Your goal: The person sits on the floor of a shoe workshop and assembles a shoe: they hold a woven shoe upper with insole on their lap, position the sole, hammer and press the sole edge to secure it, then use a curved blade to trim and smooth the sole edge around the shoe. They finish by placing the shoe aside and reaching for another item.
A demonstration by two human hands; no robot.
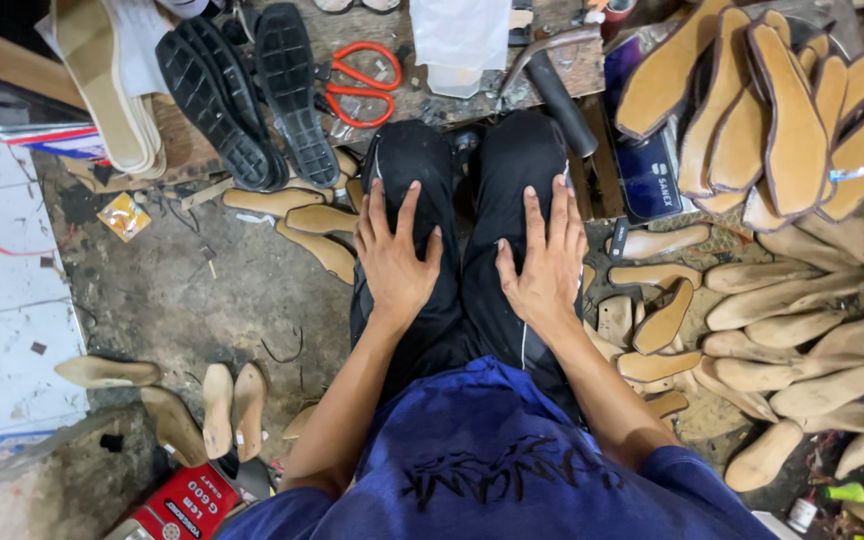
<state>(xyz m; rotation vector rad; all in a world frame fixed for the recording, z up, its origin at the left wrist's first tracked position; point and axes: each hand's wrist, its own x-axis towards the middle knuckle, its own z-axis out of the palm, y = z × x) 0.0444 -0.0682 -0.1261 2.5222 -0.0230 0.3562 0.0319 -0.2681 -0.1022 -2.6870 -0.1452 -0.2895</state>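
I see both hands flat on the black trousers (pixel 472 230), and nothing is held. The left hand (pixel 395 262) lies on the left thigh, fingers (pixel 410 212) spread apart and pointing toward the knees. The right hand (pixel 545 270) lies on the right thigh just beside it, fingers (pixel 535 222) likewise spread and open, palm down. Both rest just below the knees, and a blue shirt (pixel 492 460) fills the view under the wrists.

Working outward from the trousers: right past the knees, a hammer (pixel 552 75) lies with its dark grip reaching toward the right knee. Beyond the left knee I see orange-handled scissors (pixel 360 80) on the worn bench (pixel 392 100), next to a pair of black shoe soles (pixel 252 95) with ribbed tread. A clear plastic bottle (pixel 459 45) stands above the knees.

To the right of the trousers, wooden shoe lasts (pixel 802 330) lie heaped on the floor, and above them tan insoles (pixel 782 120) are fanned in a stack. Left of the trousers, a few more lasts (pixel 232 405) lie on the dirty floor (pixel 182 290), with a red box (pixel 192 505) near the left elbow.
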